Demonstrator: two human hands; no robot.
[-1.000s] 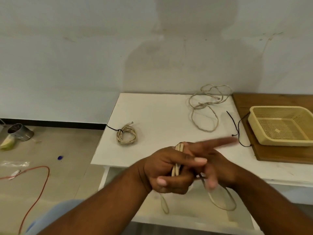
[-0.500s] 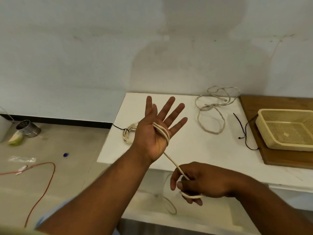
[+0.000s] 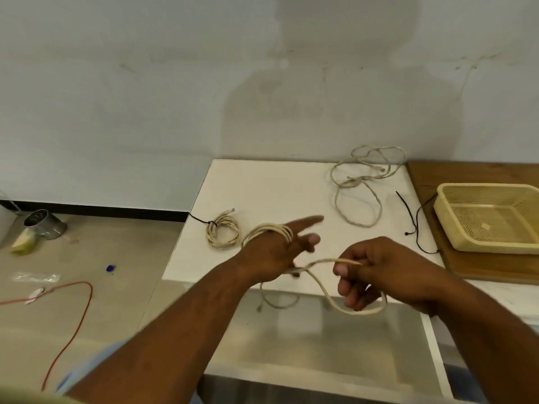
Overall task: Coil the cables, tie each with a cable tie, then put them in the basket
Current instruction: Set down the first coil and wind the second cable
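Turned over since half a second ago, the person's left hand (image 3: 271,255) now shows its back to the camera, fingers straight and pointing right, where before the palm faced up with fingers spread; the right hand (image 3: 379,272) has lifted from below the counter (image 3: 268,188) edge to level with it. Several turns of the beige cable (image 3: 272,228) sit wound around the left hand at the knuckles, and the right hand pinches the same cable between thumb and curled fingers, a slack loop sagging beneath it in front of the counter edge. On the counter just beyond the left hand lies a coiled cable (image 3: 223,234) already bound with a black tie (image 3: 201,220). A loose cable (image 3: 358,182) (untied, in tangled loops) lies at the back, well apart from the hands. Spare black cable ties (image 3: 407,208) lie between it and the yellow basket (image 3: 493,248), which stands on a wooden board (image 3: 466,176) at the right. An orange cord (image 3: 80,313) trails across the floor at the left.
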